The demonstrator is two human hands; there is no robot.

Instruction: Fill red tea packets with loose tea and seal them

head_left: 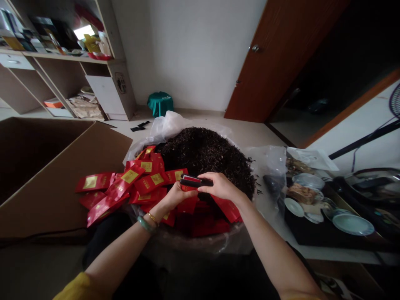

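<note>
In front of me, my right hand [223,186] is closed around the end of a slim black hand-held sealer [191,181], seen edge-on. A strip of red shows between its two black jaws. My left hand [173,197] is closed at the tool's other end, pinching a red packet [188,188] just under the jaws. Its fingertips are partly hidden. Behind both hands rises a heap of dark dried tea leaves [203,148] in a plastic-lined container. Several red packets with gold labels [156,179] lie piled on the left, and more red packets [210,223] lie below my hands.
An open cardboard box [71,166] stands at left. Clear plastic [170,125] rims the container. To the right, a dark tray [300,233] carries bowls and cups. A teal-covered bin [160,104] stands by the wall, near a brown door [275,54]. Shelves [106,96] fill the back left.
</note>
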